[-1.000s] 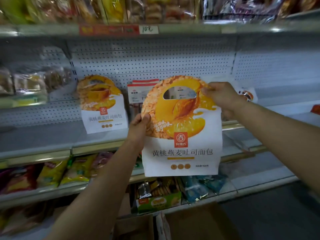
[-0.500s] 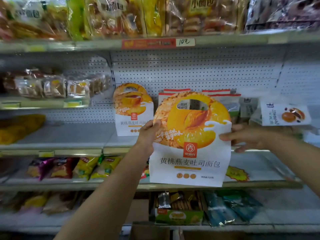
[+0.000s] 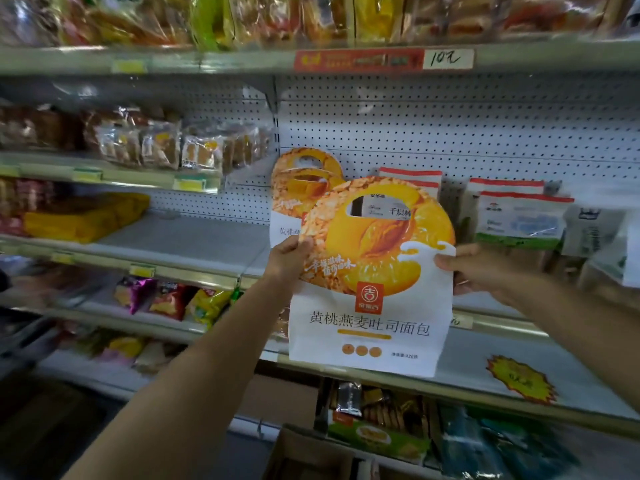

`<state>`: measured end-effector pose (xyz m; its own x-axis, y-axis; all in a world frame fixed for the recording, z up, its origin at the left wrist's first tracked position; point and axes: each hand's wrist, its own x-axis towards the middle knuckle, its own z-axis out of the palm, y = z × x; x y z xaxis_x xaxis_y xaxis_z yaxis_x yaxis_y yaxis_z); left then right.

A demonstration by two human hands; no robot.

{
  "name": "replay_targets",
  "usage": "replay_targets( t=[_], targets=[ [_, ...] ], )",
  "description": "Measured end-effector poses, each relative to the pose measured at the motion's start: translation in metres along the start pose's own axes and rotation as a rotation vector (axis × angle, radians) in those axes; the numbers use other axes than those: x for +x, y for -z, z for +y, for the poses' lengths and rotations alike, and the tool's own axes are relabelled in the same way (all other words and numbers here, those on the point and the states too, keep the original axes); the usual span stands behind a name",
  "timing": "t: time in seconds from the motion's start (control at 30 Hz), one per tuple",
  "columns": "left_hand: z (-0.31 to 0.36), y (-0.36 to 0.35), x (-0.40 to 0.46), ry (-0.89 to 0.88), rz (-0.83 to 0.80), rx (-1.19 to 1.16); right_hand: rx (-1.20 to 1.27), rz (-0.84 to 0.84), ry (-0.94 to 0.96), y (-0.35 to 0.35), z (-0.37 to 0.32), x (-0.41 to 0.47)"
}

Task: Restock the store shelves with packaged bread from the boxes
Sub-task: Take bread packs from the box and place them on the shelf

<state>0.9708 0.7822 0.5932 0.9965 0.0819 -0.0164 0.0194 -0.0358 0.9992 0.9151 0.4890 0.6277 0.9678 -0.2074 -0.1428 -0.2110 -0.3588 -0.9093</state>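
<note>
Both hands point(image 3: 289, 258) hold bread pack point(image 3: 372, 306) before matching packs point(image 3: 298, 188), red-topped bags point(image 3: 519, 216) beside

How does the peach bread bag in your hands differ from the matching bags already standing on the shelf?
The held peach bread bag is off the shelf, gripped at its edges by the left hand and right hand; the shelved peach bags stand against the pegboard, untouched. The held bag shows its whole front; the shelved ones are partly hidden behind it. Both share the orange round top, cut-out handle and white lower half.
</note>
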Motion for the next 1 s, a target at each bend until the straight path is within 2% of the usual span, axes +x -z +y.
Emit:
replay_targets(
  t=[0.1, 0.3, 0.4, 0.57, 0.73, 1.0],
  targets=[
    [0.004, 0.03, 0.024, -0.031, -0.018, 0.089, 0.032, 0.034, 0.031, -0.03, -0.011, 0.019],
    [0.009, 0.089, 0.1, 0.038, -0.048, 0.217, 0.113, 0.077, 0.084, -0.097, -0.04, 0.065],
    [0.014, 0.107, 0.135, 0.041, -0.082, 0.13, 0.132, 0.089, 0.073, -0.125, -0.054, 0.092],
    [0.018, 0.123, 0.198, -0.035, 0.01, 0.079, 0.107, 0.17, 0.106, -0.162, -0.076, 0.137],
    [-0.003, 0.131, 0.238, -0.056, 0.016, 0.022, 0.06, 0.228, 0.103, -0.191, -0.084, 0.175],
    [-0.035, 0.135, 0.283, -0.036, 0.042, -0.002, 0.038, 0.151, 0.063, -0.22, -0.064, 0.217]
  ],
)
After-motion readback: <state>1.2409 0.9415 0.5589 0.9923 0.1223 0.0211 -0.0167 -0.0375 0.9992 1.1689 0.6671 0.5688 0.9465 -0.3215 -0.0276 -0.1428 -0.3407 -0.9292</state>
